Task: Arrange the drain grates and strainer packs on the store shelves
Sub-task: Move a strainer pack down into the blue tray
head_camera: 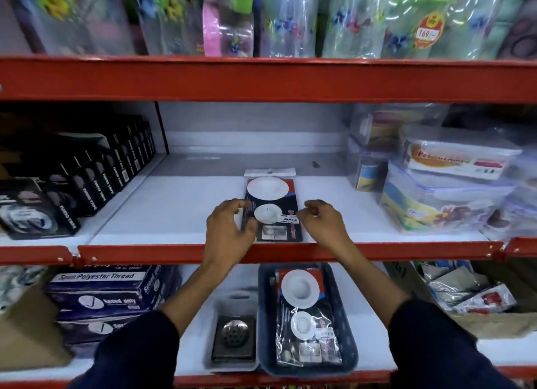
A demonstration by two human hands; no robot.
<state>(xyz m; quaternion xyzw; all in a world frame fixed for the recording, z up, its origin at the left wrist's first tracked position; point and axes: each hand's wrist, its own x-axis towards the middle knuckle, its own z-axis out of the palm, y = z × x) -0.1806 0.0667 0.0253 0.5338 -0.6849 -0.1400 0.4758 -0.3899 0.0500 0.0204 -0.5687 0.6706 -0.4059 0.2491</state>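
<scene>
1. A person stands facing red-edged store shelves, both arms in dark sleeves reaching forward to the middle shelf (180, 208), which has a white surface.
2. A strainer pack (271, 208) lies flat on that shelf near its front edge, long side running front to back. It is a dark card with a large white round strainer at the far end, a smaller white one in the middle, and a price sticker.
3. The left hand (229, 231) rests at the pack's left edge, fingers loosely spread and curved, thumb touching or just over the card. It does not close around anything.
4. The right hand (325, 223) sits at the pack's right edge, fingers curled inward with the tips near the sticker. Whether it pinches the wrapping, I cannot tell.
5. On the shelf below, a blue plastic tray (350, 351) holds more strainer packs (305, 316) in clear wrapping.
6. Just left of the tray, a clear container (209, 359) holds square metal drain grates (234, 335) with a perforated round centre.
7. Left of the pack on the middle shelf stands a row of black tape boxes (96, 173). To the right are stacked clear storage containers (444, 194).
8. The lower shelf also carries boxes of polyester thread (101, 290) on the left and a cardboard box (499, 322) of packets on the right.
9. The top shelf holds wrapped, flower-printed goods (290, 19), blurred.
</scene>
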